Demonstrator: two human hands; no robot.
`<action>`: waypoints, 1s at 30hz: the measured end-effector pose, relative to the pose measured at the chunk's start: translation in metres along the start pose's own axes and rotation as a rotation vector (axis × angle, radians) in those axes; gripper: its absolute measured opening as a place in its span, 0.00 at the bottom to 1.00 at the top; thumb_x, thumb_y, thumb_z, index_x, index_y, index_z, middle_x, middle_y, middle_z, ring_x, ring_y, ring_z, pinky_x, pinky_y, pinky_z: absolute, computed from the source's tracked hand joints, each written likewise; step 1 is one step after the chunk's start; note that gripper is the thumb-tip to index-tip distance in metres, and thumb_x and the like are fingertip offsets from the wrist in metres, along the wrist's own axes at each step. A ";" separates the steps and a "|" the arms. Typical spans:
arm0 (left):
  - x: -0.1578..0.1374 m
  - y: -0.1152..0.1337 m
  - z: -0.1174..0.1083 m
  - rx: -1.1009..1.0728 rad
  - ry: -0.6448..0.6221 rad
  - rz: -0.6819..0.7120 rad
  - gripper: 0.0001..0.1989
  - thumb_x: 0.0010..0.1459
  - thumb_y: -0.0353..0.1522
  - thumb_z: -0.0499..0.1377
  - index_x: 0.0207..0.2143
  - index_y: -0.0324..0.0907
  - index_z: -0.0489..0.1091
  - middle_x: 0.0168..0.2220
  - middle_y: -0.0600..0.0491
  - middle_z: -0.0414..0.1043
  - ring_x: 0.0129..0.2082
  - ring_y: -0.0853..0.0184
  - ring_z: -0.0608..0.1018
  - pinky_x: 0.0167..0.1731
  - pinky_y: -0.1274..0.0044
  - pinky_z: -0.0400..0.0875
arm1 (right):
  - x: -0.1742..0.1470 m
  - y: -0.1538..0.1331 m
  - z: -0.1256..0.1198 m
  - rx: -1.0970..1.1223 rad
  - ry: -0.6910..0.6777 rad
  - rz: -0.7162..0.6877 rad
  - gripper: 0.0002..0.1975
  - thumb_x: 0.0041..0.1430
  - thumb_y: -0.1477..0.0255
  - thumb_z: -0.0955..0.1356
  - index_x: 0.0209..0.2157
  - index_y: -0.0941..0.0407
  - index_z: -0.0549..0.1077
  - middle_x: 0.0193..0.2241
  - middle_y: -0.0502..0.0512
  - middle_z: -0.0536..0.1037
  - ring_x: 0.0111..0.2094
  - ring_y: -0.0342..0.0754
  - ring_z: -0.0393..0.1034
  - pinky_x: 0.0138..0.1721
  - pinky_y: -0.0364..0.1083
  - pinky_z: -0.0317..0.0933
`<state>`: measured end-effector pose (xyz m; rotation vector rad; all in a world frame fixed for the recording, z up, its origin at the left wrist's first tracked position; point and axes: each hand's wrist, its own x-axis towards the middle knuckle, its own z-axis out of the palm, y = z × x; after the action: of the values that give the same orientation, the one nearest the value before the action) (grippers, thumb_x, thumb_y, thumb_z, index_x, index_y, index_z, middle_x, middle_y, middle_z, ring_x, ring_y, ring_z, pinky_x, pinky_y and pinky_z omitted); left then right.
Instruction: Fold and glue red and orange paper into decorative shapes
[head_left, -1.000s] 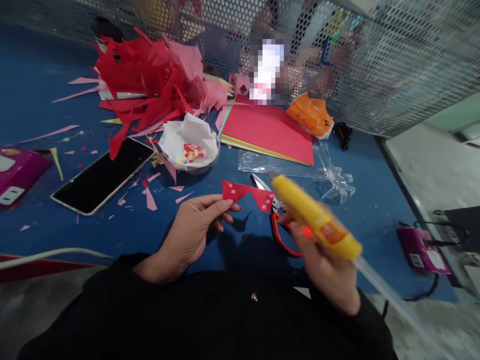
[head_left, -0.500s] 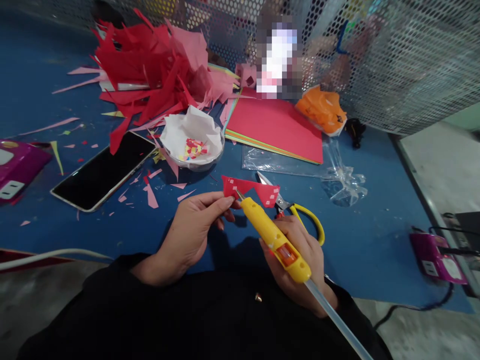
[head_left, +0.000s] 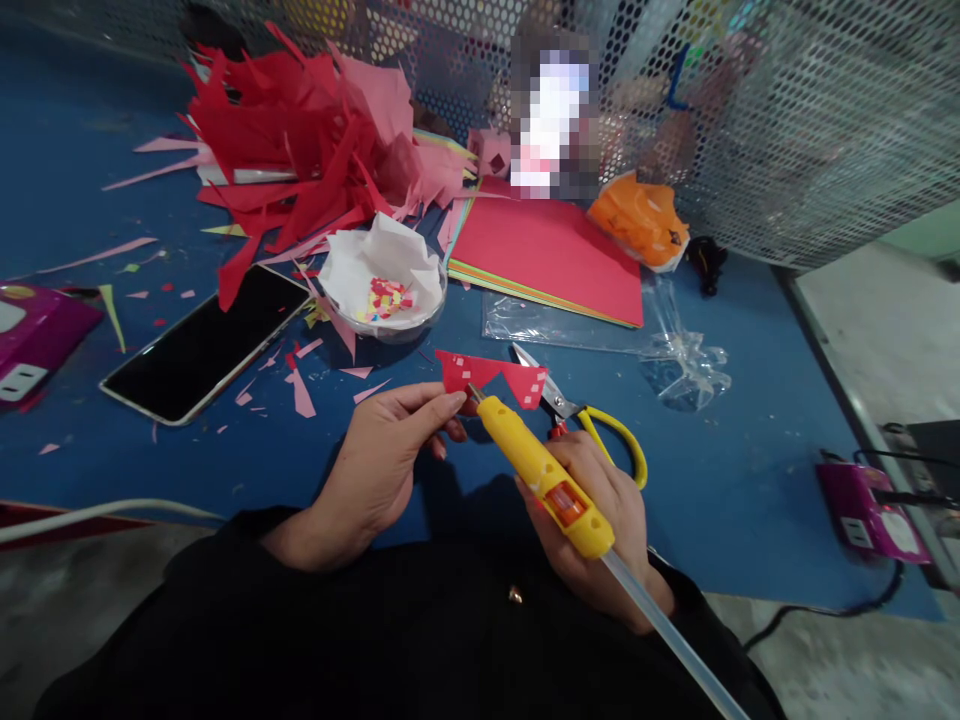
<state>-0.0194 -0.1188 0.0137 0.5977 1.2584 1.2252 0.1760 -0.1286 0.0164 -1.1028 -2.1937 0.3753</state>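
Note:
Pinched between the thumb and fingers of my left hand (head_left: 397, 445) is a red paper piece (head_left: 517, 380), dotted with several small pale squares and notched along its lower edge. My right hand (head_left: 600, 500) grips a yellow hot glue gun (head_left: 525, 450), a clear glue stick (head_left: 667, 635) running out of its back end. The gun's metal nozzle points at the left part of the paper; whether it touches cannot be made out. Scissors (head_left: 615, 435) with a yellow handle lie just beyond my right hand, partly hidden by it.
A glass bowl (head_left: 401, 330) lined with white paper holds tiny coloured bits. Behind it are a heap of red paper scraps (head_left: 300, 130) and a stack of coloured sheets (head_left: 547, 250). A phone (head_left: 206, 345) lies left; a perforated metal screen (head_left: 840, 130) borders the back.
The red paper and the glue gun have shifted slightly left, and the paper's right end has swung a little. Both hands keep their grips.

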 end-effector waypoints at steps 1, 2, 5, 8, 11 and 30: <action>0.000 0.000 0.000 0.001 0.003 0.001 0.06 0.50 0.35 0.69 0.24 0.43 0.80 0.26 0.52 0.77 0.21 0.73 0.69 0.20 0.81 0.60 | -0.001 0.000 0.000 0.003 -0.001 0.002 0.05 0.59 0.77 0.66 0.37 0.53 0.68 0.28 0.52 0.74 0.27 0.48 0.71 0.27 0.47 0.67; 0.000 0.000 0.000 0.001 0.006 0.002 0.06 0.50 0.35 0.69 0.24 0.42 0.80 0.26 0.52 0.77 0.21 0.73 0.69 0.20 0.80 0.60 | -0.001 0.001 0.000 0.003 0.000 0.005 0.05 0.60 0.77 0.66 0.37 0.53 0.67 0.28 0.52 0.74 0.28 0.48 0.71 0.28 0.48 0.67; 0.001 -0.001 0.000 -0.003 0.011 0.002 0.06 0.49 0.35 0.69 0.24 0.42 0.80 0.24 0.53 0.76 0.21 0.73 0.69 0.20 0.81 0.59 | -0.002 0.001 0.001 -0.006 0.004 0.010 0.04 0.60 0.76 0.66 0.36 0.54 0.68 0.28 0.53 0.74 0.27 0.48 0.70 0.28 0.49 0.67; 0.001 -0.001 0.000 -0.013 0.009 -0.001 0.06 0.49 0.35 0.69 0.25 0.42 0.80 0.22 0.54 0.74 0.21 0.73 0.68 0.20 0.81 0.60 | -0.001 0.001 0.000 -0.012 0.003 0.012 0.03 0.60 0.75 0.67 0.36 0.54 0.68 0.27 0.52 0.73 0.26 0.48 0.70 0.27 0.48 0.66; 0.000 0.000 0.000 -0.024 0.012 -0.007 0.05 0.49 0.34 0.70 0.25 0.42 0.81 0.21 0.55 0.74 0.21 0.74 0.69 0.20 0.82 0.60 | 0.000 0.001 -0.001 -0.020 -0.005 0.020 0.03 0.60 0.74 0.67 0.36 0.54 0.68 0.27 0.52 0.73 0.26 0.48 0.70 0.26 0.47 0.66; 0.000 0.000 -0.001 -0.041 0.009 -0.013 0.05 0.49 0.34 0.70 0.26 0.42 0.81 0.21 0.55 0.74 0.21 0.75 0.69 0.20 0.83 0.60 | 0.002 -0.001 -0.003 -0.040 0.008 0.012 0.02 0.60 0.73 0.66 0.34 0.53 0.67 0.26 0.50 0.71 0.24 0.46 0.69 0.23 0.45 0.64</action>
<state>-0.0199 -0.1191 0.0136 0.5541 1.2401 1.2408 0.1762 -0.1276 0.0201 -1.1368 -2.1973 0.3332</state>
